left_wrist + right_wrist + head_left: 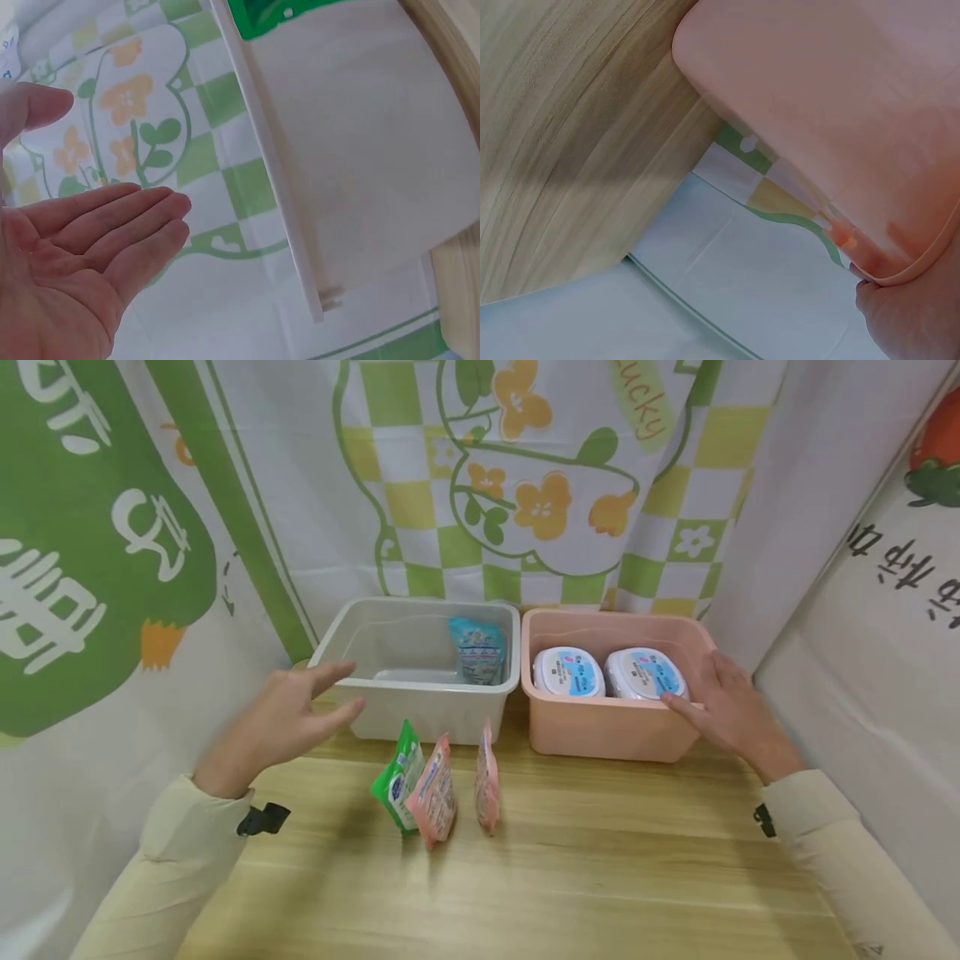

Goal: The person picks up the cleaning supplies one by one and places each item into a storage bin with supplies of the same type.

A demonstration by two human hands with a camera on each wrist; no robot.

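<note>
My left hand is held out beside the left end of a pale grey plastic bin, fingers extended and thumb apart, with nothing in its grasp. The left wrist view shows its palm bare, away from the bin wall. A blue packet leans inside that bin at the right. At the front right corner of the pink bin, my right hand grips the rim, its thumb lying over the front edge. Two lidded white tubs sit side by side in the pink bin.
In front of the grey bin, a green packet, a pink packet and another pink packet stand upright on the wooden table. Printed cloth hangs behind the bins, with more cloth at both sides.
</note>
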